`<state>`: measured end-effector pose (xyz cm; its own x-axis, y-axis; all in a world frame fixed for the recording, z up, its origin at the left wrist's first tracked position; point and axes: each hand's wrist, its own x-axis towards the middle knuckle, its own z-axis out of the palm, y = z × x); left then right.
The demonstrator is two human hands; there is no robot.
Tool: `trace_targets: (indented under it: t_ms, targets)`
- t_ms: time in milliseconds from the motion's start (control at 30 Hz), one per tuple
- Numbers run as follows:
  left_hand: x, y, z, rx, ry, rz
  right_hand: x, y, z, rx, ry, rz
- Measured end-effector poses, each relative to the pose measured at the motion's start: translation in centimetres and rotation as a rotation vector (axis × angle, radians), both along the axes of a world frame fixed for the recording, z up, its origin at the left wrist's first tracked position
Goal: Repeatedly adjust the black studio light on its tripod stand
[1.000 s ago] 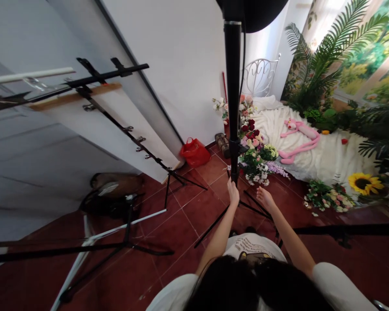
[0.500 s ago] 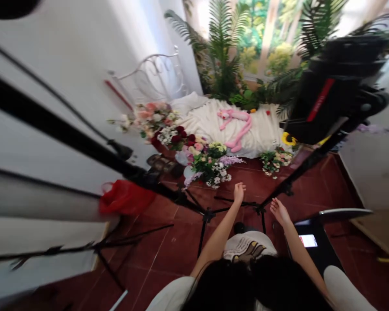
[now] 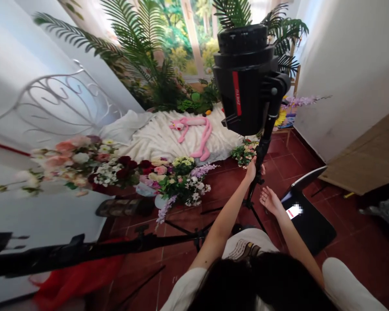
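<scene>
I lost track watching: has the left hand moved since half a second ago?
Yes, rightward: judged against the black lamp stand, the left hand was apart from it and now holds its pole.

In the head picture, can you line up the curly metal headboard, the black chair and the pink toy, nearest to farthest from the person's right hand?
From the right hand:
1. Black chair: close by, on the right.
2. Pink toy: ahead and to the left, on the white blanket.
3. Curly metal headboard: farthest, way over left.
</scene>
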<state>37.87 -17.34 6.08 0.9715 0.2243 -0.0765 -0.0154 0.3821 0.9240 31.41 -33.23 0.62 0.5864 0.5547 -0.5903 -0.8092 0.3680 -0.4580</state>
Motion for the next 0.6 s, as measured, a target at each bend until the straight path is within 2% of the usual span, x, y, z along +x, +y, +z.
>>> trace_targets:
  t_ms: [67,133,267,433,600]
  targets:
    - [-0.5,-0.1,-0.2,-0.044,0.022,-0.036,-0.1,0.6,0.8,0.094,0.048,0.074]
    - [-0.9,-0.1,-0.2,-0.06,0.007,0.011,-0.1,1.2,1.6,0.192,0.081,0.113]
    - [-0.8,-0.3,-0.1,-0.055,-0.024,0.076,0.3,2.4,2.9,0.337,0.078,0.062]
    - [-0.3,-0.6,-0.3,-0.063,0.013,0.033,0.4,3.8,3.4,0.387,-0.033,0.012]
    - [-0.4,-0.8,-0.3,-0.078,0.012,0.069,0.2,4.7,3.1,0.413,-0.033,-0.056]
